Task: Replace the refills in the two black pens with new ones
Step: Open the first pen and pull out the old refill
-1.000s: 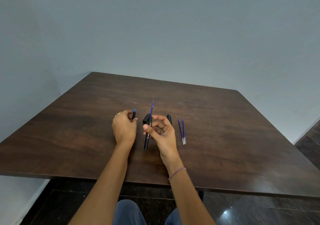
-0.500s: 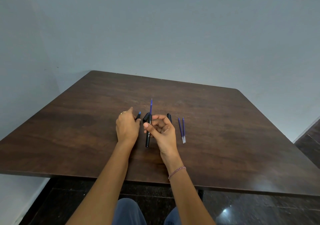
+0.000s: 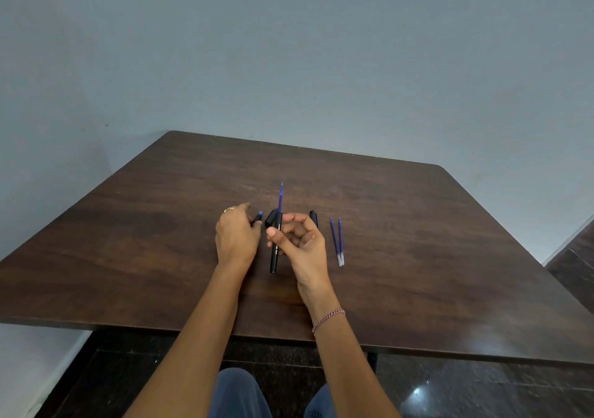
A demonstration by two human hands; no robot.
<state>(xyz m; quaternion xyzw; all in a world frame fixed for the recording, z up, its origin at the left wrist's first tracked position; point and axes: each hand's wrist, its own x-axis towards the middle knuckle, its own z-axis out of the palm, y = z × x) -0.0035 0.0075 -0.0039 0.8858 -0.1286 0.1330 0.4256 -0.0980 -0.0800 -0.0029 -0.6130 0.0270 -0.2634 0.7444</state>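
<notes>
My right hand [image 3: 300, 244] pinches a black pen barrel [image 3: 274, 258] between thumb and fingers, held nearly upright over the wooden table [image 3: 128, 256]. A blue refill [image 3: 280, 197] sticks out of the barrel's far end. My left hand [image 3: 236, 237] holds the near end of a short black tip section with a blue end [image 3: 258, 216], low at the table with the index finger stretched forward. A black cap [image 3: 270, 218] lies between the hands. Another black pen part [image 3: 313, 216] shows behind my right fingers. Two loose blue refills [image 3: 337, 240] lie side by side to the right.
The table stands against a plain grey wall. Its front edge is near my knees, with dark glossy floor below and to the right.
My left hand has lowered and tilted the blue-ended tip section from upright down toward the table. My right hand keeps the barrel and refill almost still.
</notes>
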